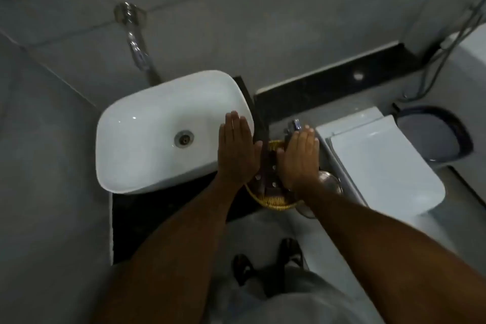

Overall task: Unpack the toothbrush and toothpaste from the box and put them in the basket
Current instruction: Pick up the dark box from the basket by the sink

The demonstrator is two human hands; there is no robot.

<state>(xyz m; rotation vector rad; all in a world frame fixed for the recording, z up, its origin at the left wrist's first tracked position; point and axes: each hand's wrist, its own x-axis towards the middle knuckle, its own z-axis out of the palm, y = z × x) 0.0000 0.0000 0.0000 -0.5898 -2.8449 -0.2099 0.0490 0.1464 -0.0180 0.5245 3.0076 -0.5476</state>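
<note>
A round yellow woven basket (273,204) sits on the dark counter to the right of the white sink. Dark long items (268,166) lie across it, between my hands; the view is too dim to tell what they are. My left hand (236,152) is flat, palm down, fingers straight and together, over the sink's right edge and the basket's left side. On the basket's right side my right hand (299,159) lies just as flat, hiding that part. Neither hand grips anything.
A white rectangular sink (147,123) fills the counter's left, with a chrome wall tap (136,45) above it. A closed white toilet (381,160) stands to the right, a metal vessel (328,184) beside the basket. A small tap fitting (293,126) is behind my right hand.
</note>
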